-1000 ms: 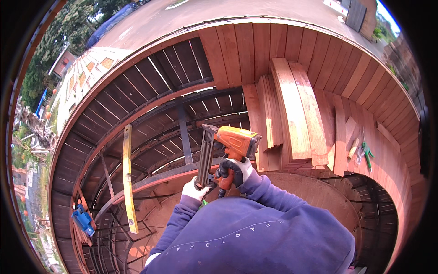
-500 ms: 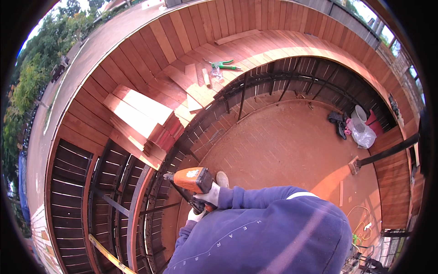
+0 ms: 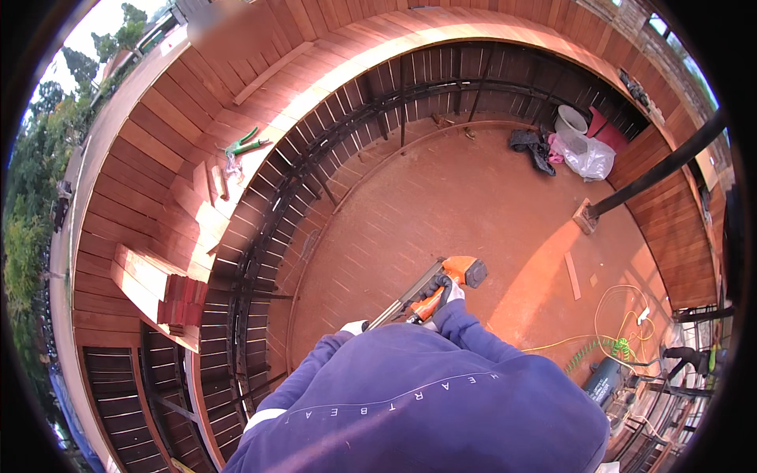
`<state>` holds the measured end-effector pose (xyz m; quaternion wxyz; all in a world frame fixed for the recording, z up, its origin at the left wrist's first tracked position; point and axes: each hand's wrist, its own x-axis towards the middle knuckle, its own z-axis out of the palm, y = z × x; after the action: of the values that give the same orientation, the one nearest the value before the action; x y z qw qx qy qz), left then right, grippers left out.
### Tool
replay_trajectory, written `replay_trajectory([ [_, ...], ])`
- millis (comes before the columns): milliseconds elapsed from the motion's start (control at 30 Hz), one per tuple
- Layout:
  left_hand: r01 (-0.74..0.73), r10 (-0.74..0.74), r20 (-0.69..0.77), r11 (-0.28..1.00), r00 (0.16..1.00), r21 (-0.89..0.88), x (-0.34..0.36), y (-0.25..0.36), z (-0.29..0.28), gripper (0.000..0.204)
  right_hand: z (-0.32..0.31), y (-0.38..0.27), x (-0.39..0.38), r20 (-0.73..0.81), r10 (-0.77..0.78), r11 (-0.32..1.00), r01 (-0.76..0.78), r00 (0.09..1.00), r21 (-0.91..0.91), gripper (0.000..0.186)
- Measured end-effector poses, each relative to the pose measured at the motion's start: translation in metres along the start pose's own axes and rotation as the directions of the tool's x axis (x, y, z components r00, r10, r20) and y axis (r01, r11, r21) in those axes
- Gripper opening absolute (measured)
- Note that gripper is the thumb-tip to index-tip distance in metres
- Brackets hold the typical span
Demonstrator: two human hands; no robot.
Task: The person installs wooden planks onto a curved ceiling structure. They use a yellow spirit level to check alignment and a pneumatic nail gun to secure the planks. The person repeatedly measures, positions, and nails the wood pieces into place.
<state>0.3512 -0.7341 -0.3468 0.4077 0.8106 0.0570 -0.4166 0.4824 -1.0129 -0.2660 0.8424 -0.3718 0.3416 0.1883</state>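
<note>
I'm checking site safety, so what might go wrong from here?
The nail gun, gripped in the right hand, might fire by accident if handled carelessly. The coiled green hose on the floor could trip someone. The planks, stacked near the inner edge of the bench, might slide if knocked.

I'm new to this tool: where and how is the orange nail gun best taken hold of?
Take the nail gun by its narrow orange handle, probably from the person's right: the long magazine runs along the handle's left, and the right hand grips it from that open side.
</note>
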Motion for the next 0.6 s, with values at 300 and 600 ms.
replay_trajectory([
  [300, -0.153, 0.104, 0.139, 0.900, 0.985, 0.408, 0.127, 0.172, -0.069, 0.056, -0.042, -0.131, 0.035, -0.176, -0.138, 0.948, 0.182, 0.975, 0.263, 0.030],
  [600, -0.352, 0.282, 0.233, 0.865, 0.930, 0.358, 0.267, 0.288, -0.155, 0.051, 0.004, -0.252, 0.111, -0.117, -0.367, 0.878, 0.386, 0.923, 0.284, 0.004],
])
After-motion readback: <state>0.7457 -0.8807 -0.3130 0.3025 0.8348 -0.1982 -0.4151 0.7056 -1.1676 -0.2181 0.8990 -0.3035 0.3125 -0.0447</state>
